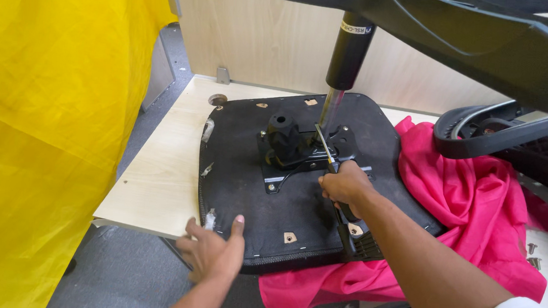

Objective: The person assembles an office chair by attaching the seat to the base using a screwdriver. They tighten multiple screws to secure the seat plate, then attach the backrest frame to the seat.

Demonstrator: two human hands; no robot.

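An upturned black chair seat (pixel 251 191) is being held flat on a pale wooden table (pixel 155 177), its underside facing up. A black metal mechanism plate (pixel 306 153) is being carried at the middle of that underside, and a black gas-lift column (pixel 348 55) is seen rising from it towards the chair base (pixel 491 41) overhead. Nothing that could be called a container is being shown; the nearest to one is the seat's shallow underside, in which only the plate, a black knob (pixel 283 132) and a few small fixing points are lying.

The right hand (pixel 344 184) is being kept clenched around the handle of a screwdriver (pixel 325 148), whose shaft is being pointed up and away into the plate just beside the column. The left hand (pixel 214 250) is being pressed open, fingers spread, on the seat's near edge, where the seat is overhanging the table's front edge.

A crumpled pink cloth (pixel 465 208) is being trapped under the seat's right side and is spilling over the table's front. A black armrest part (pixel 503 136) is lying on the cloth to the right, and a few loose screws (pixel 532 254) are resting on the table near the far right edge. A yellow sheet (pixel 35 122) is hanging close along the left, leaving a strip of grey floor (pixel 121 279) between it and the table. Bare tabletop is being left open to the seat's left.
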